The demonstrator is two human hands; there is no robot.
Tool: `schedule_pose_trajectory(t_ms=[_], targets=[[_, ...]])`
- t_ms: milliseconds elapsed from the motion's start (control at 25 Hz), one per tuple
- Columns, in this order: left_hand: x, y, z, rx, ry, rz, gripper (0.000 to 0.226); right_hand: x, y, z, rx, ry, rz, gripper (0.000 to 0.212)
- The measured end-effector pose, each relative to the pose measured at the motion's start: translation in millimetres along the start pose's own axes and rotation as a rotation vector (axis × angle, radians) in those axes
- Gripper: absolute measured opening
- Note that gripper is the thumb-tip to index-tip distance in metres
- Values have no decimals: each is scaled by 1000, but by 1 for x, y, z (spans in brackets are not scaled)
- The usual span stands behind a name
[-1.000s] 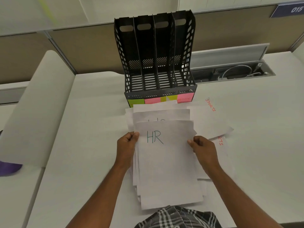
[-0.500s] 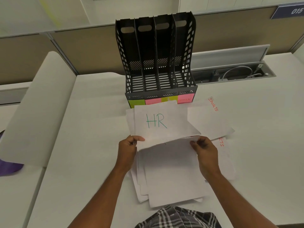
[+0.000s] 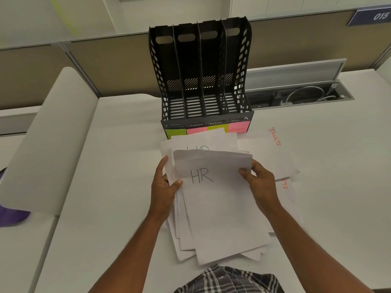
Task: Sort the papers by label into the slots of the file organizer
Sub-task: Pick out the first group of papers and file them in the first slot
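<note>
Centrally, a loose pile of papers lies on the white worktop at lower centre of the frame. Its top sheet, lettered "HR", is partly covered by a curled sheet lifted off the pile. The left hand grips the pile's left edge, thumb pressed on the HR sheet and fingers under the edge. The right hand pinches the right end of the curled sheet between thumb and fingers. Behind the curl, a further sheet shows only the tops of blue-green letters.

To the right of the pile lie two sheets with red lettering: one reads "SPORTS", the other shows only "RTS" beside the right wrist.

Directly beyond the pile, at upper centre, stands the black file organizer with four upright slots, all holding nothing. Four sticky labels line its front lip: green, pink, green, pink. The papers' far edges overlap the labels' lower parts; the writing is not legible, apart from faint red marks on the rightmost.

At right of the organizer an open cable tray is sunk in the worktop. A pale rounded panel occupies the left, a purple object at the left edge, a "015" sign at upper right, and plaid cloth at bottom centre.
</note>
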State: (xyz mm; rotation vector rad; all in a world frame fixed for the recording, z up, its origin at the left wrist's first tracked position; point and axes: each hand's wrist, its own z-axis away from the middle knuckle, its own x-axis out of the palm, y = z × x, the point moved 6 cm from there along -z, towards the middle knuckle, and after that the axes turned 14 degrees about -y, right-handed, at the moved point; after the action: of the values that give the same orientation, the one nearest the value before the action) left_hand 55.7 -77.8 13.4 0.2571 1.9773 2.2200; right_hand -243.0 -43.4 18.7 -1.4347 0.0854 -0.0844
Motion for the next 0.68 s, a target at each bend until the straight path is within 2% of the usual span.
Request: schedule_pose_trajectory(t_ms=[200, 360, 480, 600, 680], targets=[[-2, -5, 0, -45, 34, -16, 41, -1, 1, -8, 44, 6, -8, 21], [-1, -3, 0, -35, -11, 38, 44, -1, -1, -4, -14, 31, -83, 35], [1, 0, -1, -35, -30, 67, 48, -1, -1, -1, -63, -17, -84, 49], [2, 6, 0, -26, -30, 81, 54, 0, -3, 3, -114, -82, -79, 42], [-2, 6, 2, -45, 17, 122, 50, 1, -3, 6, -160, -117, -103, 36]])
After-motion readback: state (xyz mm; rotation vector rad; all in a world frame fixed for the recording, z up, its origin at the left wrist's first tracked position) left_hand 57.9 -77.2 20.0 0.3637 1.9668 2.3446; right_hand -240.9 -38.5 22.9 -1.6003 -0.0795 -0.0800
